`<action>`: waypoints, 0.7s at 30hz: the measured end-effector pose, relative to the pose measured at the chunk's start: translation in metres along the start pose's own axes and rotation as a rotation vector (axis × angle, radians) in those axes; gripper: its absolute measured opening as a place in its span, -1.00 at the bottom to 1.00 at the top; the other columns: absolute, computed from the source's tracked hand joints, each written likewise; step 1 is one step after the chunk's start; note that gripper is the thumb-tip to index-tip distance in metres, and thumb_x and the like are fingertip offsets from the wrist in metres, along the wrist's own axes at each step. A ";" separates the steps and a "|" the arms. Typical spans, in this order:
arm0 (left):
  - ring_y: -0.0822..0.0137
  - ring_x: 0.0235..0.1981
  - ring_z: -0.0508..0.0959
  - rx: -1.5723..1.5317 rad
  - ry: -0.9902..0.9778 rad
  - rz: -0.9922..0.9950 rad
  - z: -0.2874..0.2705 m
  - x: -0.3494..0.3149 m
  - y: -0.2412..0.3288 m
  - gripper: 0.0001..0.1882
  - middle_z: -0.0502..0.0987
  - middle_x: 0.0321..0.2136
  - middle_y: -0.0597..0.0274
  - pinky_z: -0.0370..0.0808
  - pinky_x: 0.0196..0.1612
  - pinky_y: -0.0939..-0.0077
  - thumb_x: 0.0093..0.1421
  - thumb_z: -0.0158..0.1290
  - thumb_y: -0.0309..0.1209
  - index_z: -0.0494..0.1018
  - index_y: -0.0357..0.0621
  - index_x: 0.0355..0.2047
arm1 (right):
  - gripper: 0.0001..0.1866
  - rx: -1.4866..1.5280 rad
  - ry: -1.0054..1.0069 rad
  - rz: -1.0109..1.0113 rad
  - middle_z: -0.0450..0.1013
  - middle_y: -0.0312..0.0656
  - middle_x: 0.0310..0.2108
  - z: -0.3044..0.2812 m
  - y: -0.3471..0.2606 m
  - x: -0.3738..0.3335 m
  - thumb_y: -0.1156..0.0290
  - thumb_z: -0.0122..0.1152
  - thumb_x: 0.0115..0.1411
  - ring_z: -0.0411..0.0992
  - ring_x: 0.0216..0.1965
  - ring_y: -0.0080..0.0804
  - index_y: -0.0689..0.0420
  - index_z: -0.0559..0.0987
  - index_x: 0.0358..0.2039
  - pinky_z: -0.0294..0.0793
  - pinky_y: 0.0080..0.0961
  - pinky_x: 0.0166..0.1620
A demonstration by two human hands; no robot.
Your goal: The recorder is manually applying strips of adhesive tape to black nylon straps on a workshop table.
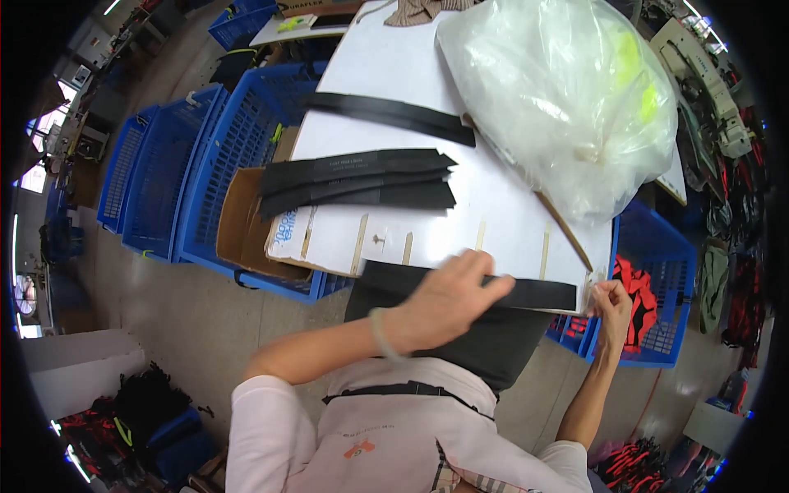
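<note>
A black fabric strip [538,292] lies along the near edge of the white table. My left hand [452,300] rests over its middle, slightly blurred, thumb apart from the fingers and palm downward. At the table's near right corner, my right hand [610,304] is pinched beside the strip's right end. Something small and pale is by those fingertips, too small to make out. Farther back on the left lies a fanned stack of black strips [362,179] with pointed right ends. Beyond it is another black strip [394,117], set apart.
A large clear plastic bag [567,107] with yellow-green items covers the table's far right. A thin brown stick [563,230] lies by it. Blue crates [246,123] and a cardboard box [242,218] stand left; another blue crate [670,287] with red fabric stands right.
</note>
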State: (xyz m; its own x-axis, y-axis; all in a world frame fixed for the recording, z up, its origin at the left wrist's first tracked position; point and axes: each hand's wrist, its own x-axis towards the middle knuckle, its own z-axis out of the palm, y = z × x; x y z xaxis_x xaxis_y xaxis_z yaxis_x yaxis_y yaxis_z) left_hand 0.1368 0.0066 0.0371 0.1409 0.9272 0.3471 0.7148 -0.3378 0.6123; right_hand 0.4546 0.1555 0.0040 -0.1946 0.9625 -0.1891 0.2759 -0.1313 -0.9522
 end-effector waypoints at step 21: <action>0.18 0.05 0.42 0.485 0.270 -0.087 -0.086 -0.040 -0.156 -0.56 0.45 -0.04 0.15 0.25 0.21 0.09 0.12 0.17 -0.19 0.49 0.09 0.04 | -0.78 -0.859 -0.212 -1.001 0.56 -0.11 -0.27 0.392 -0.107 0.173 0.33 0.31 0.03 0.48 -0.16 -0.13 0.10 0.65 -0.29 0.47 -0.21 -0.09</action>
State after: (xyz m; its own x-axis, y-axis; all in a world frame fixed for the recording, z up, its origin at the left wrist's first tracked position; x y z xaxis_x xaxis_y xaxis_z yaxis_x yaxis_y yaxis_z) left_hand -0.0394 0.0082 -0.0113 -0.0670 0.8526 0.5183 0.9582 -0.0899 0.2716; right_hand 0.0229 0.2431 -0.0210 -0.7795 0.4902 0.3899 0.4151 0.8705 -0.2644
